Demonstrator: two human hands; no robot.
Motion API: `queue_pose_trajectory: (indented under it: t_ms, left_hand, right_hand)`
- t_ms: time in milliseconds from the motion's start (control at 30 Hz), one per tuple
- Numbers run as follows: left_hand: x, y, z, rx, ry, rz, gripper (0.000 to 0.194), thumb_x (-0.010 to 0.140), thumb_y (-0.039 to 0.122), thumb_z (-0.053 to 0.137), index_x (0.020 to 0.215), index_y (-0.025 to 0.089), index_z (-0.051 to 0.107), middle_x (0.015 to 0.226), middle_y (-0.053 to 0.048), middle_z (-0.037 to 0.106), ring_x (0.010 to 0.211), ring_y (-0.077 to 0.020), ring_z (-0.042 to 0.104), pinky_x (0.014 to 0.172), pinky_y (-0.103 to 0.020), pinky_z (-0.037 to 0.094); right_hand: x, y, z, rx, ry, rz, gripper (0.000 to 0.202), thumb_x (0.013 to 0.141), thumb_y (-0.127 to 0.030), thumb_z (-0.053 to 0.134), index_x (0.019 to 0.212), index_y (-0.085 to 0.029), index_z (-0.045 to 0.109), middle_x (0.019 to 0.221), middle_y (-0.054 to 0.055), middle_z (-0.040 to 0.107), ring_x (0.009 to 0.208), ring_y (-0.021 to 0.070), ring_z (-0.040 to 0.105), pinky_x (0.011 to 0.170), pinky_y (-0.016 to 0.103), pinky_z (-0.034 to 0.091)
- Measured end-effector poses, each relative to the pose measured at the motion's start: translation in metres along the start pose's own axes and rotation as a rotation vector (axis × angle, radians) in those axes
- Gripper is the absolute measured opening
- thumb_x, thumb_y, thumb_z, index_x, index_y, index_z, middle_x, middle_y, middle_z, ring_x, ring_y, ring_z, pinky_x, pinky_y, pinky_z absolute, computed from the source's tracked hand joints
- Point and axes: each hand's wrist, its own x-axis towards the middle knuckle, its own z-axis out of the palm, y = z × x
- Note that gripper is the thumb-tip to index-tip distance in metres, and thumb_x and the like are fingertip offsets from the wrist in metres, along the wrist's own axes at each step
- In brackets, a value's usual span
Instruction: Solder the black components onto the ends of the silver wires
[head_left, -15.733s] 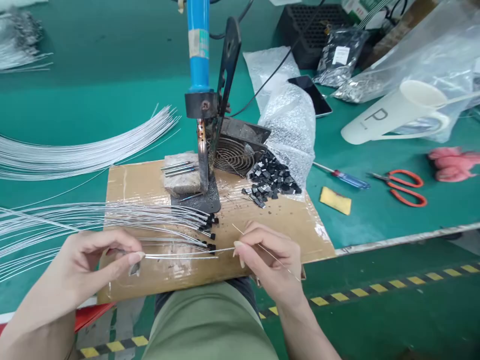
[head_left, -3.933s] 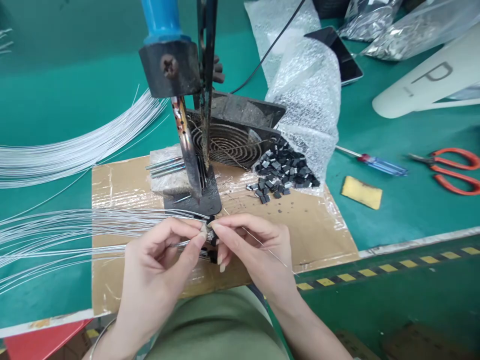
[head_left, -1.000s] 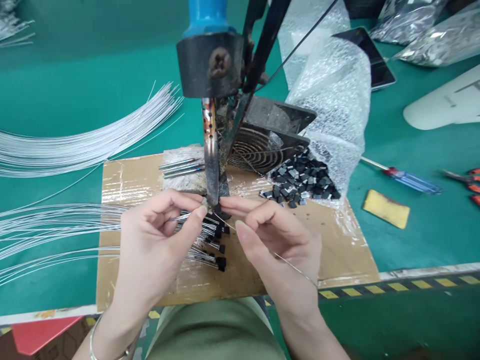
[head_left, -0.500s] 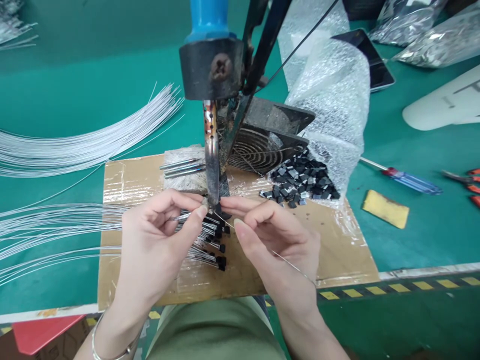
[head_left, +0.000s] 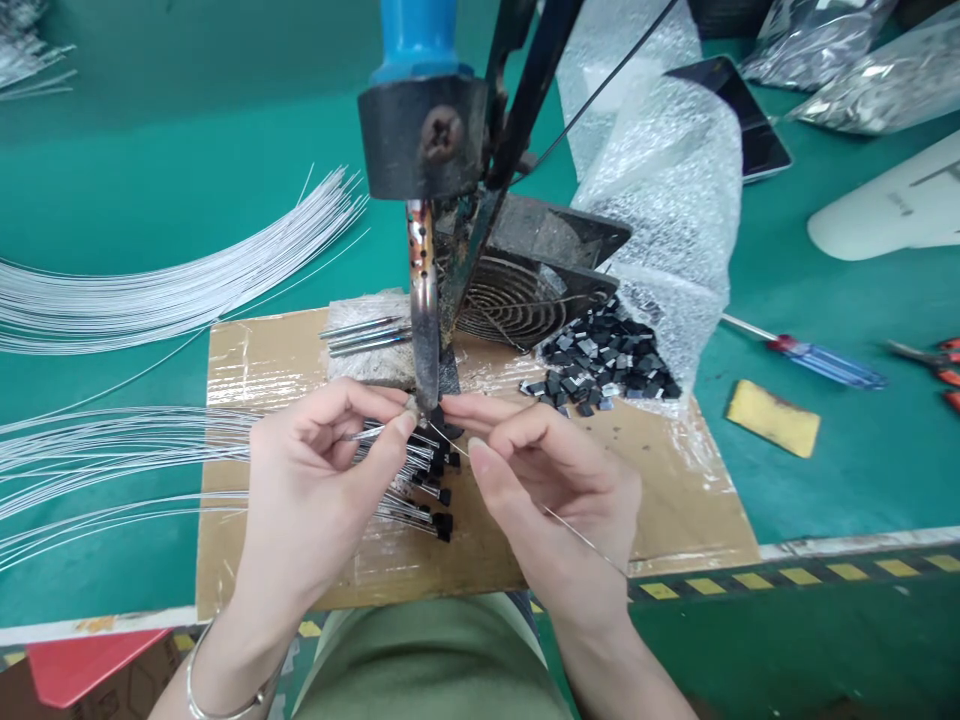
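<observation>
A soldering iron (head_left: pixel 424 300) with a blue handle hangs upright from a black stand, its tip between my two hands. Just left of the tip, my left hand (head_left: pixel 322 480) pinches a small piece at the end of a white wire; fingertips partly hide it. My right hand (head_left: pixel 555 490) holds a thin solder wire (head_left: pixel 585 538), whose end reaches up to the tip. Under and beside my fingers lie white wires (head_left: pixel 127 440) with black connectors (head_left: pixel 442 525) at their ends, on brown cardboard (head_left: pixel 480 560).
Behind the iron sits a black fan (head_left: pixel 517 300). Black connector pieces (head_left: pixel 607 355) spill from bubble wrap (head_left: pixel 667 190). A screwdriver (head_left: pixel 832 363), yellow sponge (head_left: pixel 772 417), pliers (head_left: pixel 926 357) and white cup (head_left: pixel 885 205) are on the right. More white wires (head_left: pixel 187 300) lie at left.
My left hand has shifted very slightly to the right. The solder wire's lower end sits slightly differently by my right palm. Both hands keep their pinches near the iron tip.
</observation>
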Motion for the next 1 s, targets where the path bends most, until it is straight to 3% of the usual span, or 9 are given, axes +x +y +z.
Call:
queue_pose_trajectory:
  t_ms: [633,800,1000]
  left_hand:
    - [-0.0027,0.0013,-0.002,-0.009,0.014,0.01,0.018,0.081,0.007,0.08,0.075,0.024,0.078,0.084,0.003,0.079,0.078,-0.0095,0.073,0.069,-0.015,0.056]
    - [-0.0023,0.0012,-0.0017,0.01,0.009,0.009,0.018,0.08,0.008,0.08,0.073,0.024,0.078,0.081,0.003,0.078,0.074,-0.009,0.072,0.065,-0.015,0.054]
    - [-0.0028,0.0021,-0.0005,0.018,0.013,0.005,0.017,0.079,0.008,0.081,0.073,0.024,0.078,0.084,0.003,0.081,0.075,-0.0088,0.073,0.064,-0.014,0.052]
  right_hand:
    - [-0.0009,-0.0026,0.003,0.006,0.021,0.002,0.021,0.094,-0.011,0.071,0.079,-0.024,0.065,0.115,0.003,0.084,0.108,0.0202,0.08,0.104,0.036,0.061]
    - [-0.0006,-0.0017,0.0025,-0.016,0.02,0.004,0.02,0.094,-0.013,0.072,0.079,-0.024,0.065,0.114,0.005,0.084,0.109,0.0224,0.08,0.103,0.039,0.062]
    - [-0.0013,-0.0021,0.0028,-0.008,0.023,0.005,0.021,0.095,-0.013,0.072,0.078,-0.024,0.066,0.114,0.004,0.084,0.108,0.0203,0.079,0.103,0.036,0.061]
